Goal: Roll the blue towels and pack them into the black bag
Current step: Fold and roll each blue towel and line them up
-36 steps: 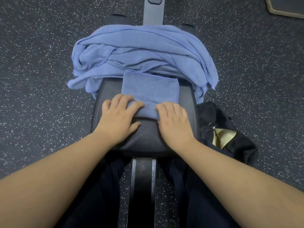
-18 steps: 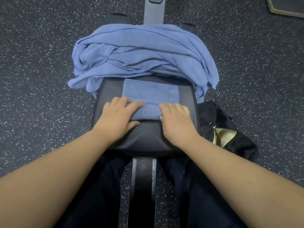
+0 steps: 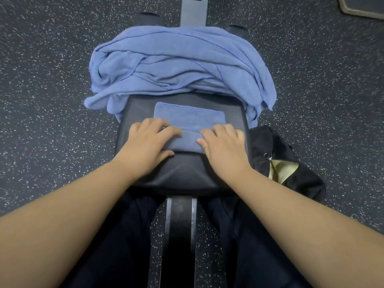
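light: dim, even, overhead | shadows: soft, under bench [image 3: 182, 171] | glare: faint sheen on padding | blur: speckled floor [image 3: 52, 100] streaks at edges | distortion: wide-angle bowing

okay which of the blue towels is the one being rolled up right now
The small folded towel on the black seat, under the left hand and right hand. The other towels lie heaped and untouched behind it.

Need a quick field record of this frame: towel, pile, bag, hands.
towel in work: small blue towel, partly rolled, flat end still on the bench pad
left hand: on roll's left end
right hand: on roll's right end
towel pile: unrolled, at pad's far end
black bag: on the floor right of the bench, open, yellow lining showing
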Demonstrator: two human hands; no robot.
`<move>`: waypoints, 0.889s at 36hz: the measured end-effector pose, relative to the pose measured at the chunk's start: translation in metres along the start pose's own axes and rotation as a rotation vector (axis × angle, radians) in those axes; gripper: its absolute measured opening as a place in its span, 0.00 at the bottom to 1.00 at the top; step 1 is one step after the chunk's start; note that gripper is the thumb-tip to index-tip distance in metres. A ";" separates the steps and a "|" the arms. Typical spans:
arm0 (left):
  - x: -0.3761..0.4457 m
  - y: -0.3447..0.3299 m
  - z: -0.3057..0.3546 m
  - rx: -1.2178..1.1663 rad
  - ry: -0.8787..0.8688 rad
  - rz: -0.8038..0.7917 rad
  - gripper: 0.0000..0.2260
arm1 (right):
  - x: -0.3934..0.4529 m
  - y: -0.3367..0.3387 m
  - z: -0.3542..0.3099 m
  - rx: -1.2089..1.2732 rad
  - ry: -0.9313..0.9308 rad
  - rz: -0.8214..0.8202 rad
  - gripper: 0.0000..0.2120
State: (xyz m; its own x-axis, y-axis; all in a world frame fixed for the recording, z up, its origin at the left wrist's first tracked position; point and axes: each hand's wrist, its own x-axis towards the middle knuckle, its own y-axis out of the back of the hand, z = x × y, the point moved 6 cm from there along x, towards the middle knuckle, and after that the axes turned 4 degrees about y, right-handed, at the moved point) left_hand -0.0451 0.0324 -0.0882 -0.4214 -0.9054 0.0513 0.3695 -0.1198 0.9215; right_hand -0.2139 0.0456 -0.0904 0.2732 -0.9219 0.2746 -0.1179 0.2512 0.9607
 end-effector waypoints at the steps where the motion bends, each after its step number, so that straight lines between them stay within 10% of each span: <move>1: 0.000 -0.001 -0.001 0.008 0.016 -0.001 0.27 | 0.001 0.001 0.000 0.006 -0.011 0.008 0.18; 8: 0.005 -0.004 -0.003 0.112 0.063 0.111 0.19 | 0.011 0.023 -0.020 0.026 0.054 0.165 0.04; 15: 0.008 -0.008 -0.003 0.140 0.103 0.022 0.23 | 0.003 0.007 -0.021 0.012 0.058 -0.053 0.24; 32: 0.011 -0.005 0.003 0.077 0.028 0.026 0.37 | 0.022 0.004 -0.004 0.203 0.010 -0.255 0.15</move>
State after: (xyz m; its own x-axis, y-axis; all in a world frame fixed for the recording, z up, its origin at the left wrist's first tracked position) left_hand -0.0544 0.0243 -0.0910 -0.3893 -0.9188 0.0659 0.3147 -0.0655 0.9469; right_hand -0.2045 0.0277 -0.0803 0.3280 -0.9443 0.0271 -0.2320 -0.0527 0.9713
